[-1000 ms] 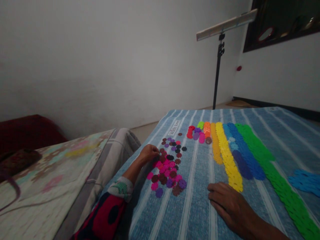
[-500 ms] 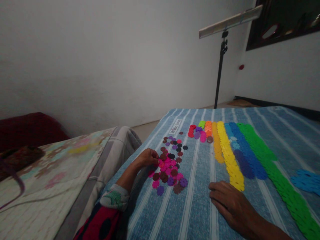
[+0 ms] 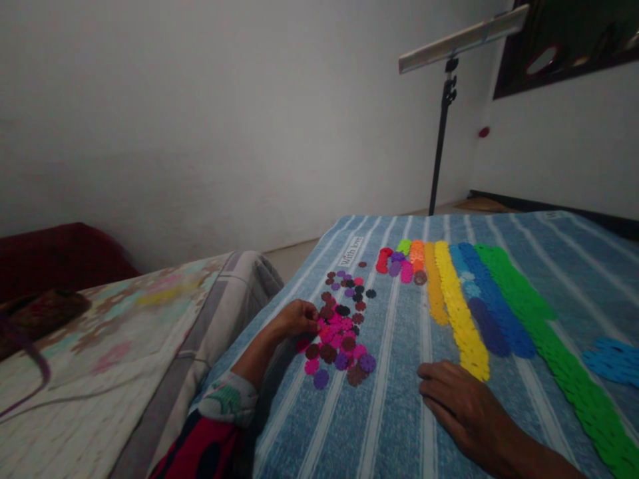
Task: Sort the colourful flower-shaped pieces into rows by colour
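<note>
My left hand (image 3: 297,318) is at the left edge of a loose pile of flower-shaped plastic discs (image 3: 344,326), pink, brown, purple and black. Its thumb and fingertips are pinched together against the pink ones; whether a disc is between them is hidden. My right hand (image 3: 462,407) lies on the striped blue cloth with its fingers loosely stretched and nothing visible in it. Just beyond it runs a long yellow row of overlapping discs (image 3: 459,313). Beside that are an amber row (image 3: 436,286), a blue row (image 3: 499,306) and a long green row (image 3: 564,359).
Short groups of red discs (image 3: 383,260), orange discs (image 3: 416,254) and pink discs (image 3: 407,271) lie farther back. Light blue discs (image 3: 612,359) are at the far right. A second bed or table with a patterned cover (image 3: 150,332) stands left. A lamp stand (image 3: 439,146) rises behind.
Almost nothing differs. My left hand stays at the pile with its fingers shifted very slightly; the view has moved a little, and my right hand rests in the same place.
</note>
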Tool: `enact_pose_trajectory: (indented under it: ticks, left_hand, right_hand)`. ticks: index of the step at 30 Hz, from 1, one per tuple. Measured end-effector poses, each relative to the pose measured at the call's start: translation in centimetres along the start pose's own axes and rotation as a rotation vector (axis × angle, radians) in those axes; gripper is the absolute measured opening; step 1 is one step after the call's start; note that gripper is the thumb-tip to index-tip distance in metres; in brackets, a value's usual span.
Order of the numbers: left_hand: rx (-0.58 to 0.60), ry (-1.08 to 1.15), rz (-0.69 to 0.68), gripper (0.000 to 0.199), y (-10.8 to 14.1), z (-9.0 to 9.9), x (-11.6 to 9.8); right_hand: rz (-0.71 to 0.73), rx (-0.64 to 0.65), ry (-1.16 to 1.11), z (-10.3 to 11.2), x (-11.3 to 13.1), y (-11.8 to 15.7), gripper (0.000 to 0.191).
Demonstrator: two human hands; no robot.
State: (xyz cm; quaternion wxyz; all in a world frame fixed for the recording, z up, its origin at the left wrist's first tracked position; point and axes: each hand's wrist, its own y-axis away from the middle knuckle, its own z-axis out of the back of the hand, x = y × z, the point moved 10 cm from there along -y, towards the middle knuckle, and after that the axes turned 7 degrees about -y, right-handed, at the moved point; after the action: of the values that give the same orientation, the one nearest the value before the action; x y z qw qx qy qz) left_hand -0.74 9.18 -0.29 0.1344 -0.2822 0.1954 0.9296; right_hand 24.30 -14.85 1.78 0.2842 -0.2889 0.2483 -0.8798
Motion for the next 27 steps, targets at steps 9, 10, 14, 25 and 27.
enact_pose_trajectory:
  ticks: [9, 10, 14, 25, 27]
  left_hand:
    - [0.020, -0.017, -0.015, 0.029, 0.6, -0.2, -0.7]
    - [0.022, 0.003, -0.018, 0.029, 0.7, -0.2, -0.8]
    - [0.065, 0.111, -0.049, 0.028, 1.1, -0.3, -1.3]
    - [-0.018, 0.241, -0.199, 0.017, -4.0, -0.8, -9.1]
    - [-0.068, 0.247, -0.260, 0.013, -6.2, -1.5, -11.4]
  right_hand:
    - [-0.005, 0.000, -0.015, -0.1, -0.2, 0.2, 0.024]
    - [-0.008, 0.001, -0.018, -0.2, -0.3, 0.2, 0.024]
    - [-0.015, 0.006, -0.016, -0.1, -0.1, 0.0, 0.025]
    - [-0.001, -0.019, -0.011, 0.4, 0.4, -0.5, 0.024]
    - [0.009, -0.038, -0.012, 0.7, 0.6, -0.7, 0.024]
